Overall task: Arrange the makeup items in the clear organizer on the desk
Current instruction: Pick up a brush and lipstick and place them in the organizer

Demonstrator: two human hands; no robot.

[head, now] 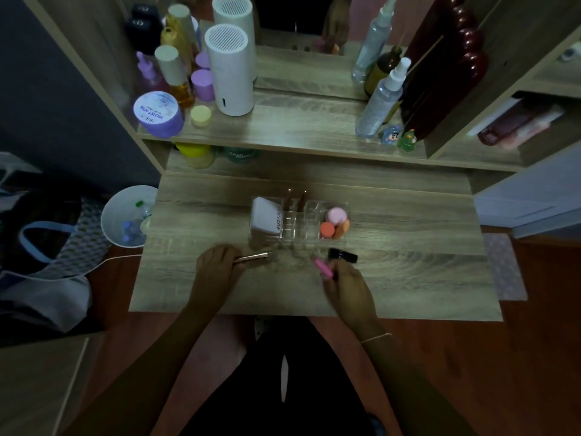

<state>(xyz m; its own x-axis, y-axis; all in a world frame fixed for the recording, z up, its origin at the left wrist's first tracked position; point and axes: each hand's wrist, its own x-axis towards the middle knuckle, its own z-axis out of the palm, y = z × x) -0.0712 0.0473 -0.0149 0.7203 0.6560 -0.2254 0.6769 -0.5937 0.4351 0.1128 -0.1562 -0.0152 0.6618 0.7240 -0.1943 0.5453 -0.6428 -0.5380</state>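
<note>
The worktop [393, 278] is pale grey-brown woodgrain, the organizer [298, 237] clear, holding a white box [265, 217], a pink sponge [336, 214] and two orange sponges [334, 229], beside a pink tube [323, 268], a black tube [343, 255] and a rose-gold stick [253, 257].

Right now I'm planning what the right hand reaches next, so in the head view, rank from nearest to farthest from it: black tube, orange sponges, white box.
1. Black tube, on the desk just beyond the right hand.
2. Orange sponges, organizer's right end.
3. White box, organizer's left end.
</note>
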